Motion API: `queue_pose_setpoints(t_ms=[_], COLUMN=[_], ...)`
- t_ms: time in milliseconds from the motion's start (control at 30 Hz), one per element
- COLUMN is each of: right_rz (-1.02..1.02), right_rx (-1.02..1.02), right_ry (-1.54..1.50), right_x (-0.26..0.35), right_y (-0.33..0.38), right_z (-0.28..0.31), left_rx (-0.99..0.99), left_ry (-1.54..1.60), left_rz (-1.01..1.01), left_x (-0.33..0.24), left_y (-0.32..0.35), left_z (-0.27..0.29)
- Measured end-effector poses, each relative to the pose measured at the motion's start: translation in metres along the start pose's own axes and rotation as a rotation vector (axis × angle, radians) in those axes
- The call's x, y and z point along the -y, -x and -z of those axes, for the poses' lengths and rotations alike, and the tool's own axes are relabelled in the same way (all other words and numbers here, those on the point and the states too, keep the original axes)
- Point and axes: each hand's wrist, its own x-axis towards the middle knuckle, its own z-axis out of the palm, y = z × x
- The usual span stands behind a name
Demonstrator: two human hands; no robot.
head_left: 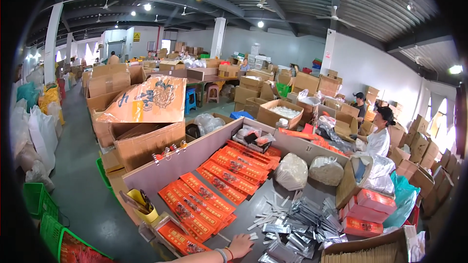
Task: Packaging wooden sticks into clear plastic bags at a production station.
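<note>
My left hand [240, 246], with bands round the wrist, reaches in from the lower edge over the grey tabletop. Its fingers look apart and slightly bent, palm down. Beside the fingertips lies a small whitish strip [253, 236]; I cannot tell whether they touch it. To the right spreads a loose heap of silver packets [302, 229], with thin pale strips [261, 221] scattered at its left side. Left of the hand, red printed sleeves [195, 204] lie in overlapping rows, with another red stack [180, 237] nearer. My right hand is out of view.
A yellow cup [146, 209] with tools stands at the left corner. A low partition [195, 153] edges the table. Bagged bundles [291, 171], red boxes [363, 226] and an open carton [385, 248] stand right. A co-worker in white [378, 139] is beyond. Green crates [48, 229] sit on the floor.
</note>
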Motion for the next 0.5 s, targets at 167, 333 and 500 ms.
queue_pose_setpoints(t_ms=[167,333,500], right_rz=[-0.262,-0.292,-0.311], right_rx=[0.093,0.093,0.094], right_ry=[0.321,0.320,0.290], right_x=[-0.016,-0.016,-0.013], right_y=[0.015,0.012,0.019], right_z=[0.050,0.048,0.054], left_rx=[0.043,-0.036,0.032], left_ry=[-0.008,0.083,-0.037], left_rz=[-0.052,-0.038,-0.144], left_x=[0.006,0.006,0.004], left_y=[-0.006,-0.005,0.006], left_z=[-0.005,-0.006,0.000])
